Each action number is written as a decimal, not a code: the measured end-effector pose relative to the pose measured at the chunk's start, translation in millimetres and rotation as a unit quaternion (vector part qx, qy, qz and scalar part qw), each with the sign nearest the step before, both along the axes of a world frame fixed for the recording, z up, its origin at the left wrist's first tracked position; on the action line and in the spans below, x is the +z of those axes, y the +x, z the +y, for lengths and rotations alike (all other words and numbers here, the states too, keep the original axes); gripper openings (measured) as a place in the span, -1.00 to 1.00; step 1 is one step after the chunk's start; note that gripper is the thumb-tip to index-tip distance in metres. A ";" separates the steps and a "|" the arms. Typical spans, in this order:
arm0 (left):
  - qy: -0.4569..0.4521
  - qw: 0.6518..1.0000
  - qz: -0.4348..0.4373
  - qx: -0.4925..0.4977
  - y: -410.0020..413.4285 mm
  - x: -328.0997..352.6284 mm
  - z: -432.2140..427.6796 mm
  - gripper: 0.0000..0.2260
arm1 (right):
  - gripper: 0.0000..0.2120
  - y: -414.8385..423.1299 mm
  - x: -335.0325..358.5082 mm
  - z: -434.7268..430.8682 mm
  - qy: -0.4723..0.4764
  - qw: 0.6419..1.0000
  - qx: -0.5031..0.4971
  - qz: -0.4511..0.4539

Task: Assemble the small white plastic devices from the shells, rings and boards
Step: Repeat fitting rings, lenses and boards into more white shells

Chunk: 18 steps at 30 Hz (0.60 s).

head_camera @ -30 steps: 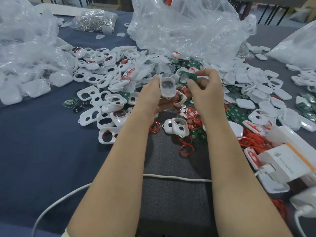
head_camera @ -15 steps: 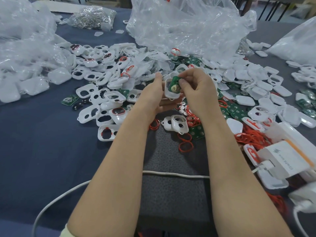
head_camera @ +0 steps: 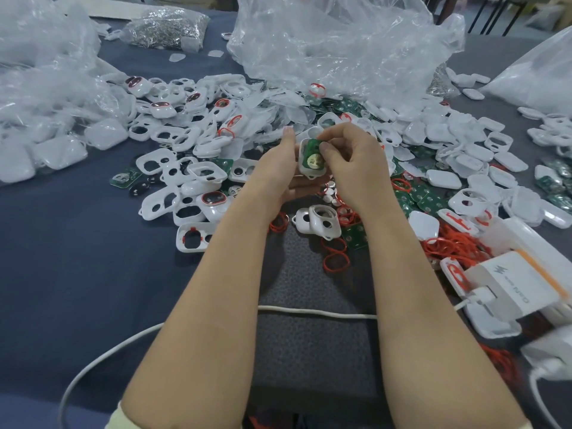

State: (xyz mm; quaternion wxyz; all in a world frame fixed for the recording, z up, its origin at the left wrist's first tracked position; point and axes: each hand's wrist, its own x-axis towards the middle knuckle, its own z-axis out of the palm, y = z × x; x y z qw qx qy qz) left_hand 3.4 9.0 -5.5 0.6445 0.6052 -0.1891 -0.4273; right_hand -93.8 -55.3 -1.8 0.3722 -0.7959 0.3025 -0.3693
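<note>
A table under a dark blue cloth fills the view, with a grey textured mat on it below the white shell held up in the middle. Dark chair legs stand at the room's edge, far beyond the shell to its right.

Directly behind the shell slumps a large clear plastic bag, crumpled; what is in it cannot be made out. Far left of the shell, another clear bag holds white covers. Behind and left of the shell, a small bag is packed with tiny metal parts. Loose white frames are heaped left of the shell, plain white covers and spare boards right of it, and red rings lie just below it.

Lower right of the shell sits a white charger box with an orange edge, a lightning mark and a line of lettering too small to read. A white cable crosses the mat below the shell.

The left hand cups the shell from beneath, fingers curled under it and thumb raised along its left side. The right hand pinches the green board between thumb and forefinger; the board, carrying a round gold-coloured disc, lies in the shell's open face.
</note>
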 end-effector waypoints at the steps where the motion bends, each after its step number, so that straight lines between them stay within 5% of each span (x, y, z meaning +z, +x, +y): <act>1: 0.000 1.000 0.000 0.001 0.1 0.2 0.0 -0.52 | -0.88 0.0 -0.1 0.0 -0.001 1.000 0.000 0.001; 18: -0.014 1.000 0.014 0.021 -3.1 3.3 -0.7 -0.58 | -0.85 8.1 -6.3 0.7 -0.062 0.996 -0.058 -0.002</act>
